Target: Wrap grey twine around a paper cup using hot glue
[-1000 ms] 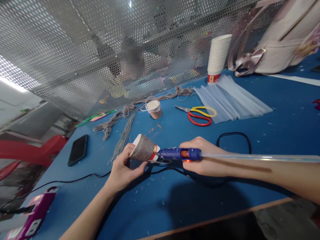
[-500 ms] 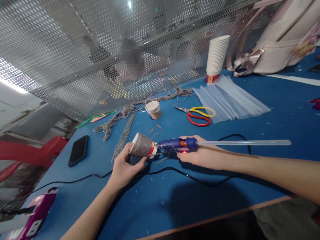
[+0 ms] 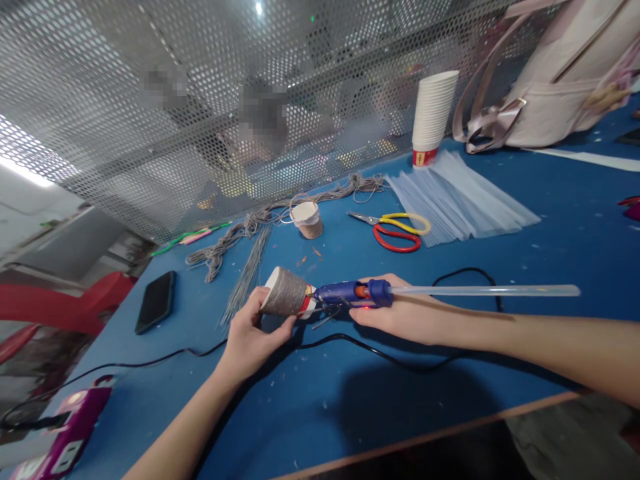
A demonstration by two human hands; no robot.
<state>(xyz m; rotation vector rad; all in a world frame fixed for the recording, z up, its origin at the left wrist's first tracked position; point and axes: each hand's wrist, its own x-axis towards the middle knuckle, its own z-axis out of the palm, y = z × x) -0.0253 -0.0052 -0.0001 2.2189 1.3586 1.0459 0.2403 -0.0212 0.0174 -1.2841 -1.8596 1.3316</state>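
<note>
My left hand (image 3: 255, 333) grips a paper cup (image 3: 286, 293) wound with grey cord, tilted on its side with its base toward the right. A band of red and white near the base shows uncovered, and a loose cord end (image 3: 327, 317) trails from it. In my right hand (image 3: 395, 313) is a blue glue gun (image 3: 345, 293), with a long clear glue stick (image 3: 485, 291) sticking out of its back. The gun's nozzle is at the cup's red band; whether it touches is too small to tell.
Behind stand a small wrapped cup (image 3: 309, 220), grey cord bundles (image 3: 260, 217), scissors (image 3: 390, 227), clear strips (image 3: 460, 200), stacked paper cups (image 3: 434, 113) and a bag (image 3: 545, 100). At left lie a phone (image 3: 156, 301) and purple power strip (image 3: 75, 433). A black cable (image 3: 345, 339) crosses the table.
The glue gun and my right hand have shifted slightly left, bringing the nozzle closer against the cup's band. The cup has turned or moved slightly right in my left hand.
</note>
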